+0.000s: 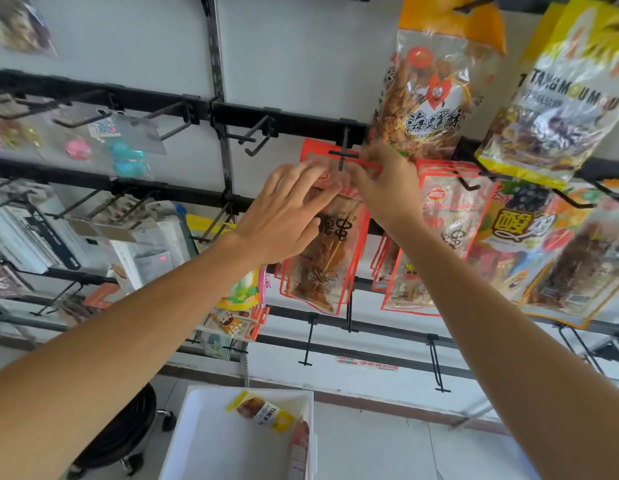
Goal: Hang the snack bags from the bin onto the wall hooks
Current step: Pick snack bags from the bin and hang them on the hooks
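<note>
1. Two bare hands are reaching up to the wall rack: the left hand (pixel 283 216) and the right hand (pixel 387 181), both working at one red-edged snack bag (pixel 330 244).
2. Two more bags are lying in the white bin (pixel 211 438) below: a yellow-ended bag (pixel 261 410) near the bin's far edge and a red bag (pixel 299 445) leaning against its right wall.
3. The red-edged snack bag is hanging at the black hook (pixel 342 155), with its top edge at the hook's tip; more bags of the same kind are sitting behind it, though their number cannot be told.
4. The left grip is pressing the bag's upper left with its fingers spread over the front; the right grip is pinching the bag's top edge just right of the hook.
5. A second bunch of red-edged bags (pixel 436 237) is hanging just to the right, and a tall orange-topped bag (pixel 429 84) is hanging directly above the right hand, touching it or nearly so.
6. A big yellow bag (pixel 557 98) is crowding the upper right corner of the rack.
7. Left of the hook, several hooks on the same black rail (pixel 162 102) are standing bare, giving open room on that side.
</note>
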